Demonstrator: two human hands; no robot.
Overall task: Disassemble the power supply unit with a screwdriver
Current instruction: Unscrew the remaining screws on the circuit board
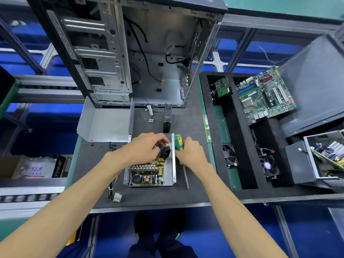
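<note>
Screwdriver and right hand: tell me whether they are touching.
Touching. The head view shows the right hand with fingers curled round the green and yellow screwdriver handle, beside the power supply unit; its shaft points back toward the person.

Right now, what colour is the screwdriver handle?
Green with yellow inlays, on the screwdriver that the right hand holds; head view.
</note>
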